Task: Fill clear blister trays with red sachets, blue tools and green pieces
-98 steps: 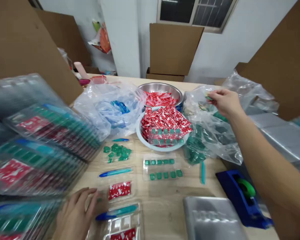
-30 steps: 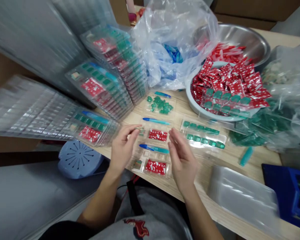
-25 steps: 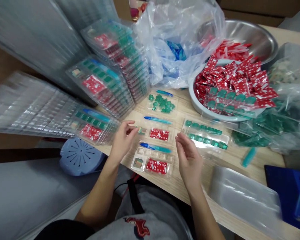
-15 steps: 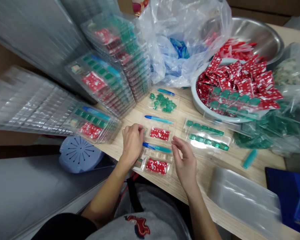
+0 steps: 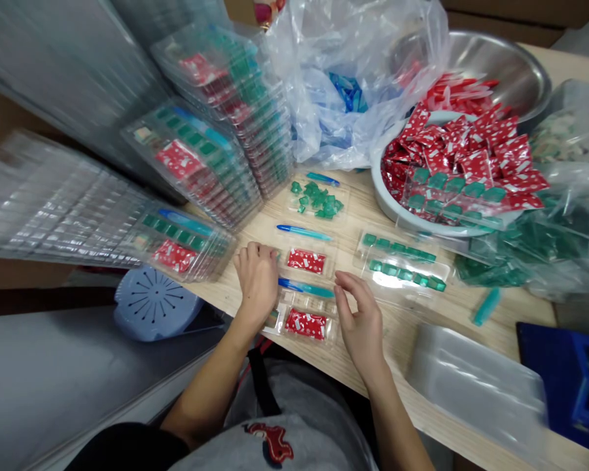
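Resting the left hand (image 5: pixel 256 275) over the left end of the middle tray (image 5: pixel 330 254), fingers bunched and turned down; cannot tell from here whether pinching anything. Holding the right hand (image 5: pixel 360 315) half curled just beside the near tray (image 5: pixel 332 332), thumb and forefinger apart, with nothing visible between. Could knock the near blue pen (image 5: pixel 305 288) askew, with its dark end against or just beside the left hand and its teal end close to the right fingertips. Could tip the middle red packet (image 5: pixel 306 260) out of place through too hard a push on one end of such thin plastic. Could slide the near tray off the table (image 5: pixel 400 320) through a dragging wrist, so close to the edge. Farther out, could scatter the loose green pieces (image 5: pixel 324 201) with a jolt. Leftward, could topple the filled stacks (image 5: pixel 177 243) with a stray elbow. Rightward, could dislodge the slanted strip of green cubes (image 5: pixel 454 196) by bumping the white bowl (image 5: pixel 380 183) underneath.
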`<action>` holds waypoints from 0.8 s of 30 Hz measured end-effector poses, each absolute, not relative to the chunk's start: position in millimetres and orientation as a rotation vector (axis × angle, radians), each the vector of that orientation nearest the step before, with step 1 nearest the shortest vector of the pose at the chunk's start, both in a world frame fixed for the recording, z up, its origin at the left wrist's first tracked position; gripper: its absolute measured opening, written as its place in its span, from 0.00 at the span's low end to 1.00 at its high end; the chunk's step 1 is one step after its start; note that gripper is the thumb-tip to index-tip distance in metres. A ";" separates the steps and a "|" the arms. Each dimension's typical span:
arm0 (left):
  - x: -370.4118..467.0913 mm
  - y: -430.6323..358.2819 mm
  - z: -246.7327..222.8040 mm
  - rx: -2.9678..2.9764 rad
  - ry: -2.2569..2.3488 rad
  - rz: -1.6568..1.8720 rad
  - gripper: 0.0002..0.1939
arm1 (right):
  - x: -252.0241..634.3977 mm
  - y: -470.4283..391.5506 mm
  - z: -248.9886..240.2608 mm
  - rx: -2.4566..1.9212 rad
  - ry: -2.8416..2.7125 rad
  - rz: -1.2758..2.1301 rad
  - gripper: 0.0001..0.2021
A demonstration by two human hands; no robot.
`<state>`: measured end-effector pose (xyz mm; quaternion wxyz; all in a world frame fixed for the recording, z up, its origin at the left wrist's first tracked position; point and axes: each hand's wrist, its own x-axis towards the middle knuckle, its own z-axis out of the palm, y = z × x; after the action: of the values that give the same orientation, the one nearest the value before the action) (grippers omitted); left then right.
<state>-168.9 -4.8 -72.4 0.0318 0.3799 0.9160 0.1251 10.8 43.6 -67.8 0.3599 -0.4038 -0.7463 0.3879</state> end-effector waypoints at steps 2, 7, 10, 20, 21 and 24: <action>-169.5 -3.5 -73.9 1.173 2.826 0.386 0.11 | 9.7 41.7 -67.7 -1.029 -1.942 0.988 0.11; -175.7 -9.0 -76.0 1.215 2.798 0.637 0.12 | 18.7 38.3 -57.4 -1.065 -1.976 0.910 0.13; -177.5 -13.3 -71.9 1.342 2.704 0.909 0.09 | 48.7 51.1 -42.1 -1.187 -1.975 0.767 0.10; -74.7 21.8 -66.4 2.238 1.972 0.836 0.10 | 150.6 121.6 -20.5 -1.955 -2.118 0.493 0.19; -60.1 25.5 -70.3 2.309 1.917 0.736 0.07 | 149.8 124.2 -24.4 -1.977 -2.149 0.564 0.15; -27.7 37.0 -82.8 2.415 1.869 0.503 0.04 | 145.9 127.1 -37.9 -1.963 -2.181 0.714 0.09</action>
<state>-27.7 37.0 -82.8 0.0234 0.7801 0.6037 0.1626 145.9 127.1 -37.9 0.0609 -0.6488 -0.7208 0.2360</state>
